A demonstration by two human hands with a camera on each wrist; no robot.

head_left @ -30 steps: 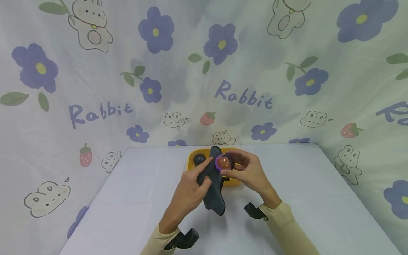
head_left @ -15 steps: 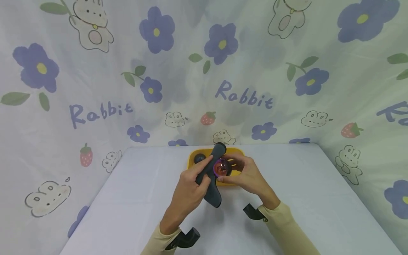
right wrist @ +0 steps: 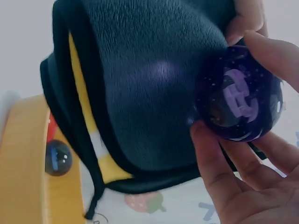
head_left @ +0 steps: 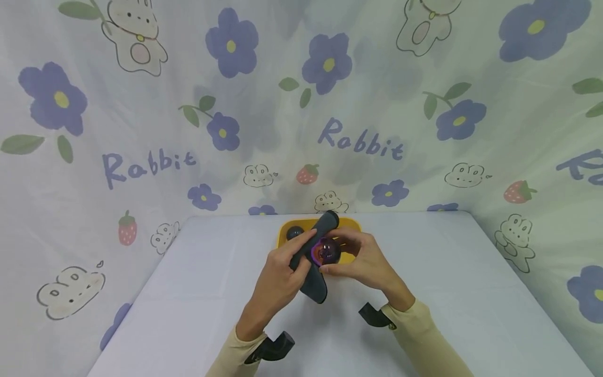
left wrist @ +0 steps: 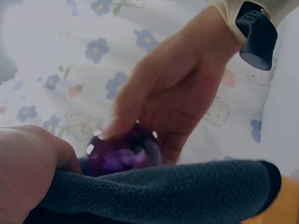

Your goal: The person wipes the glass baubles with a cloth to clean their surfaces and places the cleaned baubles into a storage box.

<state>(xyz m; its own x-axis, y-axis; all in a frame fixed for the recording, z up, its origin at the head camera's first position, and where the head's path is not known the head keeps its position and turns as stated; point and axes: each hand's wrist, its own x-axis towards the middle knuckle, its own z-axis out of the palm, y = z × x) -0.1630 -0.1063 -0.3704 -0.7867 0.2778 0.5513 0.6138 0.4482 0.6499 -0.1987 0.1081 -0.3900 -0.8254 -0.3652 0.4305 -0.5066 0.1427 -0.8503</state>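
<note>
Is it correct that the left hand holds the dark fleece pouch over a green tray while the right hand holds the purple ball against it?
Not quite: the tray is yellow, as the head view shows. Otherwise yes: the left hand holds the dark fleece pouch and the right hand holds the purple ball against it.

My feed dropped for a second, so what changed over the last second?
The left hand tipped the dark pouch so its far end swung right and its near end drew back from the person. The right hand brought the purple ball down from the pouch's upper side to its middle, where it sits against the fabric. Both grips stayed as they were, and so did the yellow tray and the dark ball in it.
</note>
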